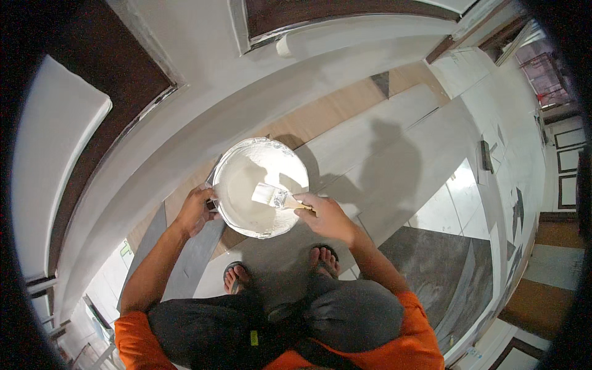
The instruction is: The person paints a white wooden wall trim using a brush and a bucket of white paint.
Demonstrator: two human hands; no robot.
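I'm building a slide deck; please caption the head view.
Right hand holding a flat, white-bristled, pale-handled paintbrush over a round white bucket with pale contents, left hand at the bucket's side.

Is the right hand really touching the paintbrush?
Touching. The head view shows it: the right hand has its thumb and fingers closed on the handle end of the paintbrush, with no gap between.

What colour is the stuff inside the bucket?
The stuff is white, best seen in the head view.
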